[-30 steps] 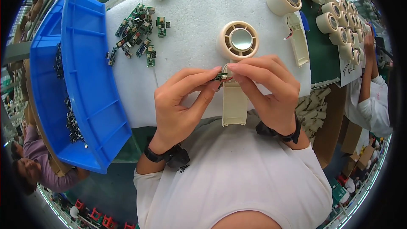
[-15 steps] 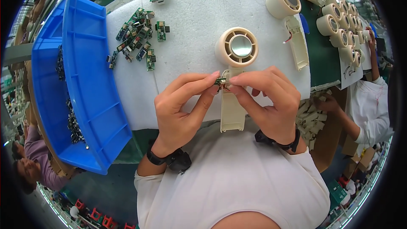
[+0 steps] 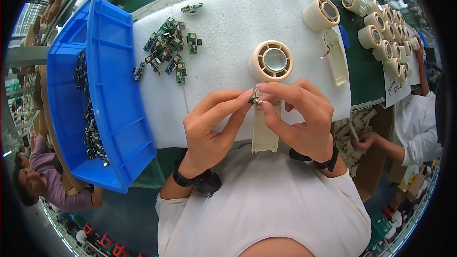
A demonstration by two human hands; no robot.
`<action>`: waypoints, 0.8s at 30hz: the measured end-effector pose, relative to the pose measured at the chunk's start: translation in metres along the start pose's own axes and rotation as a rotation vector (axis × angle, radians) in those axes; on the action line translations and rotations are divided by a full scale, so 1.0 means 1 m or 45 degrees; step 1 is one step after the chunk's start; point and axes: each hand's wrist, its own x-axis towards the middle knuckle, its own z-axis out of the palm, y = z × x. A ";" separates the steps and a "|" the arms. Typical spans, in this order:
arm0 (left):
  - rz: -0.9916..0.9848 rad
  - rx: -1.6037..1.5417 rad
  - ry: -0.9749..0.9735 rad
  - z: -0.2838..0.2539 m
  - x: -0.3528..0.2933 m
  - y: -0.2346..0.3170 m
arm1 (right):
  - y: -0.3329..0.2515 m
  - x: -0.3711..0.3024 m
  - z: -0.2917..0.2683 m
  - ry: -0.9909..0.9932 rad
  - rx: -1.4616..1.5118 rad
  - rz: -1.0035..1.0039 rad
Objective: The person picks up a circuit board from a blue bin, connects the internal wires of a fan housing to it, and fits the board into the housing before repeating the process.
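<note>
A small green circuit board [image 3: 253, 100] is pinched between the thumb and fingertips of my left hand [image 3: 212, 123]. Close against it, the curled fingers of my right hand [image 3: 304, 116] grip a small white wire plug, partly hidden by the fingertips; I cannot tell whether it is seated in the board. Under both hands lies a cream handheld fan, its round head [image 3: 274, 62] pointing away from me. Its open, hollow handle [image 3: 265, 135] reaches toward my body, the upper part covered by my fingers.
Loose circuit boards [image 3: 166, 43] are heaped on the white foam sheet [image 3: 223, 33]. A blue bin [image 3: 121, 114] with more boards stands at left. Another open fan [image 3: 322, 14] lies at right, near several fan heads [image 3: 381, 35]. A co-worker's hand [image 3: 365, 140] reaches into a box of cream parts [image 3: 350, 147].
The whole view has shifted slightly, so the bench appears lower and farther right. My right thumb and index finger have moved apart a little at the board, which stays in my left hand.
</note>
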 end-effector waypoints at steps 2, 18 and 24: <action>0.018 0.022 0.038 0.002 0.000 0.000 | 0.002 -0.001 -0.001 -0.001 0.002 -0.010; 0.140 0.156 0.048 0.005 -0.002 0.005 | 0.003 -0.006 -0.006 -0.005 0.086 -0.019; 0.204 0.234 0.176 0.013 -0.006 0.002 | 0.003 -0.010 0.009 0.126 0.394 0.257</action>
